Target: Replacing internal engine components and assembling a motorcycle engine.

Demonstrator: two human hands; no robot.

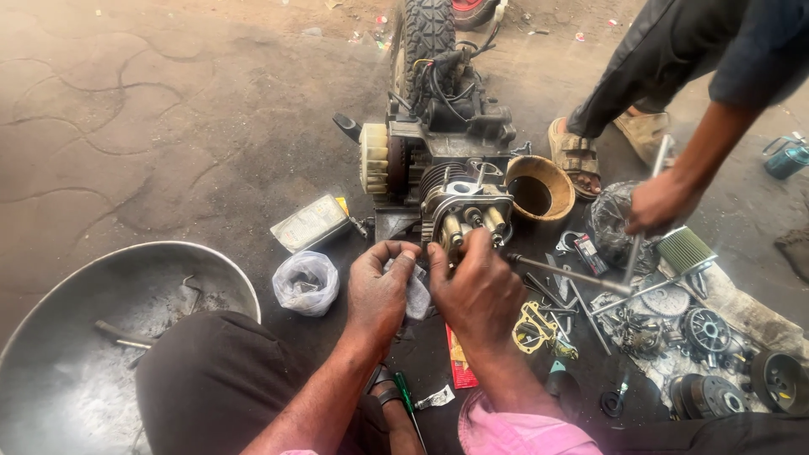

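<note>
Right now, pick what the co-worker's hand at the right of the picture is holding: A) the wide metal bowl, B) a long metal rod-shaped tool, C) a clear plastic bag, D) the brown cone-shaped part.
B: the co-worker's hand is closed around a long metal tool that runs down toward the parts on the ground; the metal bowl, plastic bag and brown cone-shaped part lie untouched.

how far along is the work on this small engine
Done: the engine is stripped, parts spread on the ground. In hand: left hand holds a rag, right hand is at the cylinder head. Left: the loose parts remain unfitted.
</note>
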